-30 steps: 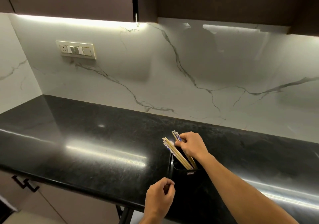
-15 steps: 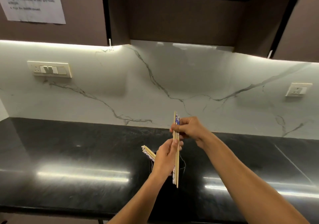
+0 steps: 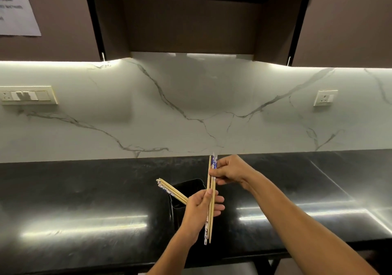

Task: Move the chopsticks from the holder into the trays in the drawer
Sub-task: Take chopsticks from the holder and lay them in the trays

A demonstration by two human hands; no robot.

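Observation:
A black rectangular holder [image 3: 192, 186] stands on the black counter, with several wooden chopsticks [image 3: 171, 191] leaning out of it to the left. Above the holder I hold a small upright bundle of chopsticks [image 3: 210, 221], some with blue-and-white patterned ends. My right hand [image 3: 230, 171] pinches the bundle near its top. My left hand [image 3: 200, 210] grips it lower down, fingers curled round the sticks. The drawer and its trays are out of view.
The glossy black counter [image 3: 84, 200] runs left and right below a white marble backsplash. A switch panel [image 3: 27, 95] and a socket [image 3: 325, 98] sit on the wall. Dark cabinets [image 3: 191, 20] hang overhead, with a paper notice [image 3: 14, 5] at the upper left.
My right hand pulled a few chopsticks up out of the holder. My left hand rose from the counter edge and took hold of them lower down. The view tilted up.

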